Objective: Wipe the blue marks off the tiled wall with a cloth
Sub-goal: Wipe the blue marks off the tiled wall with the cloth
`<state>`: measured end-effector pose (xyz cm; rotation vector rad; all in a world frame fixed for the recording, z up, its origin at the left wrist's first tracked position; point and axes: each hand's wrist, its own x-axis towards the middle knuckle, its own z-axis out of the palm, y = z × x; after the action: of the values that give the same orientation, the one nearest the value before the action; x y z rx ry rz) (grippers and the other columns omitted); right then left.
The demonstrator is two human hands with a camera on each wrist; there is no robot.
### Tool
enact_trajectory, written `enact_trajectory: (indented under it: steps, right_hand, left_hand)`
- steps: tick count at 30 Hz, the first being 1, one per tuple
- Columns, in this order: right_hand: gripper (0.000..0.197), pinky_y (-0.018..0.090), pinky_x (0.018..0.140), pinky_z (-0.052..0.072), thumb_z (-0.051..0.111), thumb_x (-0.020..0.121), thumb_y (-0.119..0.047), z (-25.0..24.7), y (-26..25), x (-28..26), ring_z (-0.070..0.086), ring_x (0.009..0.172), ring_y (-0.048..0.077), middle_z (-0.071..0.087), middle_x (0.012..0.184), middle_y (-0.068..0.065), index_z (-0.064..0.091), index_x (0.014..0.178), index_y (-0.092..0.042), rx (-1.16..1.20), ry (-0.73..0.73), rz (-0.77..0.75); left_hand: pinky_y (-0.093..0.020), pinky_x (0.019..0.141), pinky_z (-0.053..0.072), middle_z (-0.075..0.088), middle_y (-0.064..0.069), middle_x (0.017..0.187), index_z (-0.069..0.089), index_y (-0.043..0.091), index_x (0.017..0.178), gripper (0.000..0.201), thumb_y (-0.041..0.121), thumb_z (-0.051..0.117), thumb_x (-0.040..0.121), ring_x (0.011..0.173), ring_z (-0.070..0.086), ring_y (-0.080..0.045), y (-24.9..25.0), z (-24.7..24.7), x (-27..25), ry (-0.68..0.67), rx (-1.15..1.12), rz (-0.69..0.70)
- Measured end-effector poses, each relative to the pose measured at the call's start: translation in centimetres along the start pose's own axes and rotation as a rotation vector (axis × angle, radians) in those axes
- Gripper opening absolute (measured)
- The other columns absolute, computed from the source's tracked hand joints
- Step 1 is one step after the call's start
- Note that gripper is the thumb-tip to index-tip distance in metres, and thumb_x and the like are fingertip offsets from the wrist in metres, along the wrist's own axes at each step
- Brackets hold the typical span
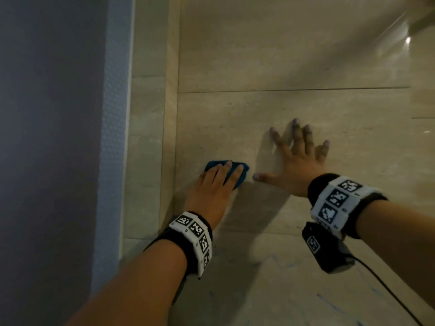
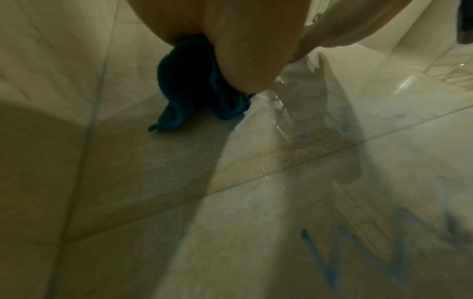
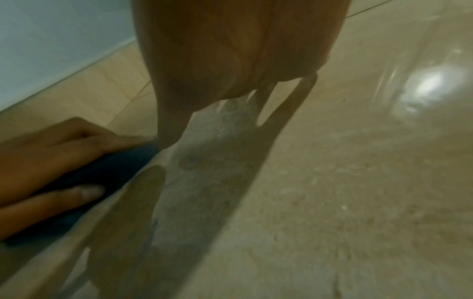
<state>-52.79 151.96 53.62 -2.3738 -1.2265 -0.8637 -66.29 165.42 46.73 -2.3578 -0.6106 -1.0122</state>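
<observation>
Against the left edge of a beige tiled wall, seen from the head camera, a person's left hand presses a folded blue cloth flat under nearly straight fingers, likely to spread pressure while wiping. The right hand lies just beside it, fingers splayed and holding nothing, apparently bracing the body. Faint blue marks sit well below both hands, near the lower edge of the wall, beside a black cable trailing from the right wrist.

From the left wrist, the cloth bunches under the palm; how the fingers lie cannot be told. Zigzag marks remain on the next tile down, untouched.

From the right wrist, the right palm rests on the tile, and the left fingers lie over the cloth. Nothing stands between cloth and marks.
</observation>
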Motion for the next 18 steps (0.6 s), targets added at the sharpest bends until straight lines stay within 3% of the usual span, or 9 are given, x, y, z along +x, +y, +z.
enact_trajectory:
  steps: [3,5,9,15,18]
  right_hand:
    - [0.123,0.062,0.107,-0.017,0.048,0.061,-0.088,0.4,-0.2,0.0,-0.044,0.13,0.03,-0.057,0.132,0.001,-0.04,0.133,-0.041,0.0,-0.048,0.013]
    - [0.128,0.063,0.103,-0.021,0.051,0.056,-0.09,0.4,-0.2,0.2,-0.05,0.123,0.03,-0.064,0.121,0.0,-0.05,0.12,-0.042,-0.011,-0.076,0.018]
    - [0.13,0.064,0.099,-0.025,0.05,0.054,-0.091,0.5,-0.4,0.4,-0.053,0.119,0.033,-0.066,0.119,0.003,-0.056,0.109,-0.042,-0.03,-0.101,0.037]
    - [0.129,0.065,0.098,-0.026,0.049,0.055,-0.091,0.3,-0.2,0.2,-0.054,0.118,0.034,-0.067,0.118,0.003,-0.055,0.112,-0.04,-0.011,-0.114,0.008]
    - [0.128,0.064,0.096,-0.027,0.048,0.055,-0.092,0.4,-0.2,0.2,-0.054,0.119,0.034,-0.067,0.117,0.003,-0.056,0.11,-0.04,-0.012,-0.111,0.002]
  left_hand:
    - [-0.039,0.114,0.02,0.004,-0.01,0.159,-0.006,0.019,0.153,0.07,0.01,0.038,0.099,0.144,0.012,-0.029,-0.2,0.1,0.4,0.108,-0.072,-0.105]
    - [-0.039,0.113,0.023,0.002,-0.01,0.158,-0.007,0.019,0.153,0.071,0.012,0.04,0.1,0.143,0.011,-0.03,-0.8,-0.2,1.0,0.135,-0.09,-0.203]
    - [-0.039,0.113,0.023,0.002,-0.012,0.158,-0.007,0.017,0.153,0.071,0.013,0.041,0.1,0.142,0.012,-0.032,-1.5,-0.3,2.1,0.199,-0.179,-0.393]
    - [-0.04,0.115,0.022,0.011,-0.013,0.156,-0.002,0.014,0.153,0.064,0.013,0.037,0.102,0.138,0.021,-0.031,-2.5,-1.0,4.6,0.309,-0.185,-0.483]
    - [-0.04,0.114,0.023,0.016,-0.01,0.156,-0.001,0.021,0.153,0.063,0.017,0.036,0.102,0.139,0.022,-0.03,-2.5,-0.6,4.7,0.338,-0.183,-0.431]
